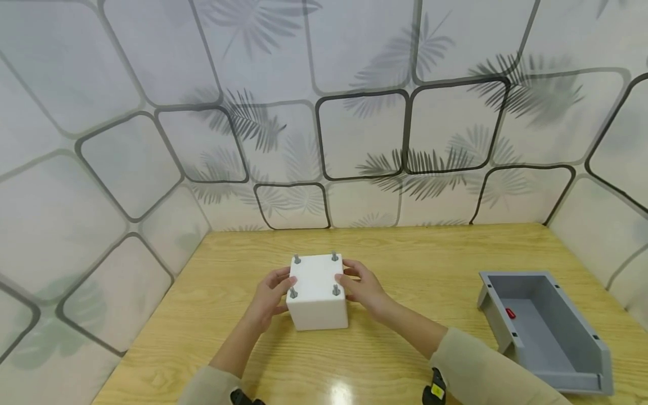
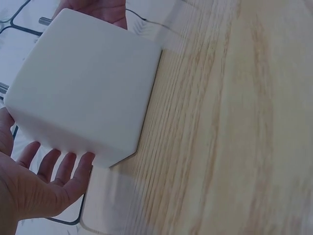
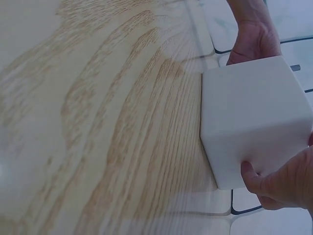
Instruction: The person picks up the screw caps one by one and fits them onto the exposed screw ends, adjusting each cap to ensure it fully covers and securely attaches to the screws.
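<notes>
A white block [image 1: 318,313] with rounded edges sits on the wooden table in front of me. Grey metal bolts [image 1: 336,290] stick up from the corners of its top face. My left hand [image 1: 268,295] grips its left side, thumb on the top edge and fingers spread along the side, as the left wrist view also shows. On the opposite side my right hand [image 1: 365,288] holds the block, its thumb over the top edge. In the right wrist view a fingertip of the right hand [image 3: 283,183] presses the side wall. The underside of the block is hidden.
To the right on the wooden table [image 1: 430,259] stands a grey open bin [image 1: 547,337], with a small red piece [image 1: 510,313] in it near its left wall. Patterned fabric walls [image 1: 364,135] border the table at the back and on both sides.
</notes>
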{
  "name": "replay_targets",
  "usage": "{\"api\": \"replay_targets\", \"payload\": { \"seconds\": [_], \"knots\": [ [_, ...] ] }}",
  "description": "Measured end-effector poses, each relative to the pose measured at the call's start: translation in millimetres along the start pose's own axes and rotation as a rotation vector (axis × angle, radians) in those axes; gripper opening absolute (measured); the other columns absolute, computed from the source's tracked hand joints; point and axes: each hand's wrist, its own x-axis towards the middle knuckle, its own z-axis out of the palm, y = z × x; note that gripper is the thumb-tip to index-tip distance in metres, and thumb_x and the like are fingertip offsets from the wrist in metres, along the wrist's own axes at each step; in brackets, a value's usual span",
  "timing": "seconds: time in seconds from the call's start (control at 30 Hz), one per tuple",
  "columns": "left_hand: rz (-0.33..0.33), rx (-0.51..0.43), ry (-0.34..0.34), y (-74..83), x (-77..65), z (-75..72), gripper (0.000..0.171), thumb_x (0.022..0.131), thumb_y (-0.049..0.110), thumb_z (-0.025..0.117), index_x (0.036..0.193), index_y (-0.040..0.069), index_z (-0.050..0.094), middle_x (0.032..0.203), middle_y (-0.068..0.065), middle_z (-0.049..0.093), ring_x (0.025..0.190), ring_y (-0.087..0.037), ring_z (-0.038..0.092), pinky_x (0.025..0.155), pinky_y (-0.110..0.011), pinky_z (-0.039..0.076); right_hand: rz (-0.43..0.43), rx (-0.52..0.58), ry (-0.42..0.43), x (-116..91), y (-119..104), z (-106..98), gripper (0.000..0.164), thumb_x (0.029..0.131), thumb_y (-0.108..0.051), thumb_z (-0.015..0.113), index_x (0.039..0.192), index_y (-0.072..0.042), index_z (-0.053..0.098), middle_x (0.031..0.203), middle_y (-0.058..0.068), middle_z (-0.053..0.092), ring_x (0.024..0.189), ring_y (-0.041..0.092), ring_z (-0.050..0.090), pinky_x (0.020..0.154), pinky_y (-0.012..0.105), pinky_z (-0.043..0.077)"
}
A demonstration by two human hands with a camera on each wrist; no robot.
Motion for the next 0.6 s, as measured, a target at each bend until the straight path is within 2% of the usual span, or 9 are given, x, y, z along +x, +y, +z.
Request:
{"api": "replay_targets", "payload": {
  "seconds": [0.2,0.6],
  "knots": [
    [0.011,-0.013,0.007,-2.1,-3.0,5.0,0.045,0.093,0.022,0.057,0.133,0.006,0.047,0.135,-0.017,0.048,0.111,-0.029,0.053,0.080,-0.044,0.056,-0.010,-0.002,-0.001,-3.1,0.8,-3.2,0.052,0.093,-0.019,0.057,0.140,-0.003,0.040,0.133,0.024,0.046,0.118,0.037,0.050,0.085,0.046,0.054],
    [0.034,-0.014,-0.001,-2.6,-6.5,15.0,0.045,0.093,0.022,0.057,0.133,0.004,0.048,0.134,-0.018,0.047,0.114,-0.032,0.053,0.080,-0.045,0.057,-0.014,0.004,-0.021,-10.9,1.6,-15.0,0.052,0.094,-0.019,0.056,0.141,-0.005,0.039,0.135,0.024,0.044,0.121,0.038,0.049,0.086,0.047,0.054]
  ]
}}
